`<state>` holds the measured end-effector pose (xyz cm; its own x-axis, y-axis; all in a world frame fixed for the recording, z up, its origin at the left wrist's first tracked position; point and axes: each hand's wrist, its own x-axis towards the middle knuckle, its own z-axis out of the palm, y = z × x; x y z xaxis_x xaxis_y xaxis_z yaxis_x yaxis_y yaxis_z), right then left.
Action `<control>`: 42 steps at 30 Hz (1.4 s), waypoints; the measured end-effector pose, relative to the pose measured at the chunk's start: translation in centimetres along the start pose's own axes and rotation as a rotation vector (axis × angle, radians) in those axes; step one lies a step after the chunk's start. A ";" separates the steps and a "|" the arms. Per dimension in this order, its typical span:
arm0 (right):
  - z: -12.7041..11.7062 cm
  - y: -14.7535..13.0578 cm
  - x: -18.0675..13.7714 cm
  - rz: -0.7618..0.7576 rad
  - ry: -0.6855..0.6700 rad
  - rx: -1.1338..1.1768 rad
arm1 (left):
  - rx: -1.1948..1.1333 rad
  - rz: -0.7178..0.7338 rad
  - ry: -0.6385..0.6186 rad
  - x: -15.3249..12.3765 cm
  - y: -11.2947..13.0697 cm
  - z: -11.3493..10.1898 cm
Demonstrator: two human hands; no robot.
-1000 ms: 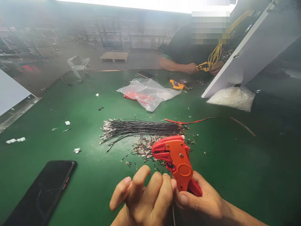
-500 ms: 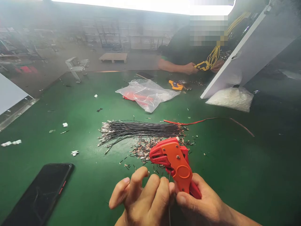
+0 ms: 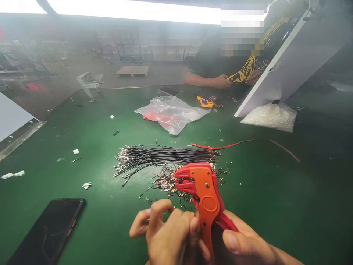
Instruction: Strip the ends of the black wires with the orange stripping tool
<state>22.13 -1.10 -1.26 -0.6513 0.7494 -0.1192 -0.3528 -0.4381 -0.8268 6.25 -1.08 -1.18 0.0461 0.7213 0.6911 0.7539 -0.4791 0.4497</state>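
Observation:
Red and orange wire strippers [image 3: 204, 193] sit in my right hand [image 3: 246, 237], their jaws pointing left and their handles spread apart. Close beside them, my left hand [image 3: 169, 232] pinches a thin wire [image 3: 196, 211] that runs up to the underside of the tool; the fingers hide most of it. Beyond the strippers lies a bundle of black wires [image 3: 165, 154], with pale terminals at the left end and bare copper at the right. Short insulation and wire scraps [image 3: 164, 179] are heaped between bundle and tool.
A phone [image 3: 49, 230] lies at near left. Farther back are a plastic bag [image 3: 176, 114], a red wire [image 3: 234, 144], yellow strippers [image 3: 204, 102] and a bag of white pieces [image 3: 271, 117] by a slanted panel [image 3: 275, 62]. Opposite, another person's hand [image 3: 223, 81] holds a yellow tool.
The stripper handles have spread wider, and my right thumb has moved right and down. My left hand has shifted slightly, still pinching the wire. The whole view has tilted up a little.

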 end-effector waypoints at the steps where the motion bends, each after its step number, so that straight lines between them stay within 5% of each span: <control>1: 0.0 -0.1 0.0 -0.004 -0.008 0.000 | 0.026 0.016 0.016 0.0 0.0 0.0; 4: -0.2 -0.2 -0.2 0.018 -0.014 -0.078 | 0.062 0.033 0.021 0.1 -0.8 -0.3; 10: -1.1 0.6 -0.9 0.062 0.197 0.236 | -0.032 0.044 0.024 0.6 -3.2 -0.6; 17: -0.4 -0.5 -1.2 -0.138 0.428 -0.109 | -0.360 0.015 -0.131 -0.1 -0.8 0.5; 23: -0.8 -0.5 -1.8 -0.059 0.354 -0.085 | -0.373 0.021 -0.223 -1.6 0.3 1.4; 34: -1.0 -0.4 -1.5 -0.095 0.382 -0.043 | -0.409 -0.074 -0.130 -1.6 0.9 1.1; 37: -0.8 -0.4 -1.5 -0.045 0.311 0.071 | -0.569 -0.295 -0.124 -0.8 0.3 0.8; 42: -1.0 1.0 -1.3 -0.037 0.081 0.147 | -1.082 -1.110 -0.091 2.9 -2.6 -0.5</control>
<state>23.28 -1.99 -2.47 -0.5822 0.8010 -0.1390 -0.4733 -0.4730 -0.7431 4.12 2.04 -0.07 -0.1265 0.9540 -0.2718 -0.3791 0.2067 0.9020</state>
